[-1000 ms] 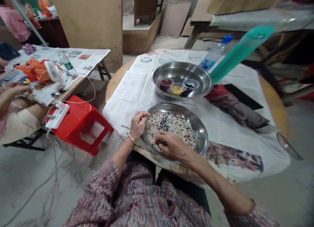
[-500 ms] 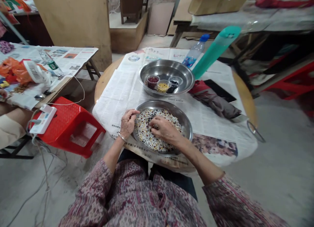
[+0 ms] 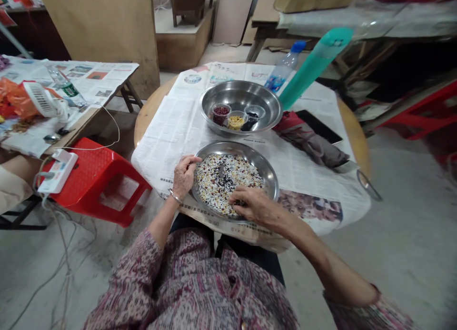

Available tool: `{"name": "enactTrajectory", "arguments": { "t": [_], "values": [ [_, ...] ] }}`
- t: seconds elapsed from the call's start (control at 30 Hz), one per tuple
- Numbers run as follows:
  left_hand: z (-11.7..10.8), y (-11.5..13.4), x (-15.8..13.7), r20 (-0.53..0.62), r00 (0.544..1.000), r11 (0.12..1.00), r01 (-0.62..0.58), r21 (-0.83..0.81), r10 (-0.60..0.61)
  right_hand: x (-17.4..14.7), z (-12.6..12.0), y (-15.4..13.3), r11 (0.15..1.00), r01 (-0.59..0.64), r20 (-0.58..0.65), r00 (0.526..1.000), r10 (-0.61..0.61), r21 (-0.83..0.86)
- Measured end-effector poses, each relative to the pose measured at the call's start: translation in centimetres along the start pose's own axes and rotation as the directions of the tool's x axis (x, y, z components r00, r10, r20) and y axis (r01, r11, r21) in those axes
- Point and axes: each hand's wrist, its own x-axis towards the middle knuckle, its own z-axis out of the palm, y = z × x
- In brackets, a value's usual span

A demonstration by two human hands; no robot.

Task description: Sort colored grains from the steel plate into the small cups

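Note:
A steel basin (image 3: 273,185) near the table's front edge holds a speckled mix of white grains, yellow kernels and dark beans (image 3: 214,185). My left hand (image 3: 184,175) grips its left rim, thumb over the edge. Down in the mix at the near right side is my right hand (image 3: 252,204), fingers curled in and closed around some of it; the fingertips are partly hidden. Just behind stands a second steel basin (image 3: 210,120) with three clear cups: one of dark red beans (image 3: 221,112), one of yellow kernels (image 3: 235,122), one of black beans (image 3: 252,120).
Newspaper (image 3: 167,130) covers the round table. Behind and right of the basins are a plastic bottle (image 3: 283,68), a long teal object (image 3: 314,65), a folded umbrella (image 3: 314,146) and a dark flat object (image 3: 321,125). Leftward, a red stool (image 3: 96,173) bears a power strip (image 3: 60,170).
My right hand has moved from the middle of the mix toward the near right side, uncovering a dark patch at the centre. My left hand keeps its hold on the rim.

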Motion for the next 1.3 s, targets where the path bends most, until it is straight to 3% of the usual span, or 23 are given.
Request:
{"name": "enactTrajectory", "arguments": {
  "t": [0.1, 0.17, 0.33, 0.53, 0.67, 0.87, 1.0, 1.17, 1.23, 1.3],
  "values": [
    [0.0, -0.1, 0.0, 0.002, 1.000, 1.000, 0.001, 0.008, -0.001, 1.0, 0.8, 0.5, 0.999, -0.026, -0.049, 0.998, 0.024, -0.036],
    [0.0, -0.1, 0.0, 0.001, 1.000, 1.000, 0.000, 0.017, 0.000, 2.0, 1.2, 0.9, 0.998, -0.035, -0.144, 0.989, 0.028, -0.047],
    [0.0, -0.1, 0.0, 0.004, 1.000, 1.000, 0.007, 0.019, -0.007, 3.7, 1.3, 1.4, 0.994, -0.073, -0.368, 0.929, 0.037, -0.085],
    [-0.1, 0.2, 0.0, 0.004, 1.000, 0.999, 0.006, 0.036, -0.006, 5.5, 1.5, 1.2, 0.981, -0.154, -0.466, 0.881, 0.081, -0.121],
    [-0.1, 0.1, 0.1, 0.004, 1.000, 0.999, 0.004, 0.034, -0.004, 6.9, 1.8, 0.9, 0.977, -0.178, -0.453, 0.885, 0.107, -0.115],
    [0.0, -0.1, 0.1, -0.004, 1.000, 1.000, -0.002, 0.017, 0.002, 7.4, 1.2, 0.1, 0.989, -0.132, -0.337, 0.930, 0.146, 0.062],
    [-0.2, 0.1, 0.1, 0.004, 1.000, 0.999, -0.003, 0.039, 0.003, 5.8, 1.6, -1.4, 0.992, 0.007, -0.266, 0.964, 0.028, 0.130],
    [-0.3, 0.4, 0.3, 0.010, 1.000, 0.999, 0.005, 0.048, -0.005, 4.2, 2.7, -2.4, 0.985, 0.172, -0.176, 0.969, -0.174, -0.029],
    [-0.3, 0.4, 0.4, 0.005, 1.000, 0.999, 0.009, 0.041, -0.009, 3.9, 2.5, -1.9, 0.984, 0.129, -0.174, 0.973, -0.149, -0.120],
    [-0.3, 0.4, 0.4, 0.005, 1.000, 0.999, 0.011, 0.037, -0.011, 3.6, 1.9, -0.9, 0.980, 0.011, -0.231, 0.971, -0.057, -0.198]
  ]
}}
